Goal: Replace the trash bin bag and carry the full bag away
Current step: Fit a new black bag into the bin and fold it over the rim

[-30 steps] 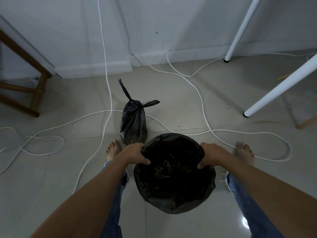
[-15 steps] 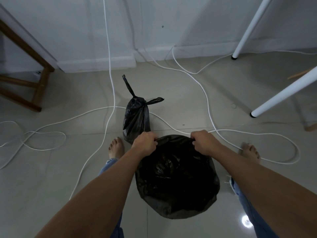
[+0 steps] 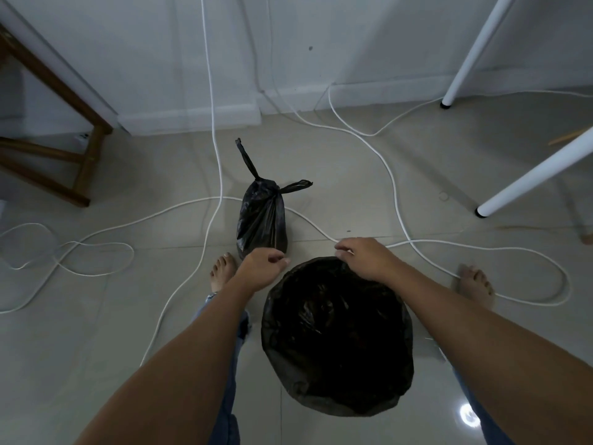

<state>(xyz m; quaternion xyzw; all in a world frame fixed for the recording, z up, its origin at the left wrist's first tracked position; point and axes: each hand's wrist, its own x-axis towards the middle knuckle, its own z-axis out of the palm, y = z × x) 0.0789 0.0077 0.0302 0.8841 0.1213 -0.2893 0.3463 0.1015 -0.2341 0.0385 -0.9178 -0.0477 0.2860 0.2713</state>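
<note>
Right grip [image 3: 364, 258] rests slack on bin liner [image 3: 337, 342].

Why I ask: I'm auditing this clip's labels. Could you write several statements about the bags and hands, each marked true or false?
A knotted black plastic bag stands on the tiled floor beyond the black-lined round bin. True.
The left hand grips that knotted bag. False: it holds nothing, beside the bin's rim.
White cables trail across the floor. True.
The right hand lifts the bin off the floor. False: it sits at the bin's far rim, fingers relaxed.
</note>
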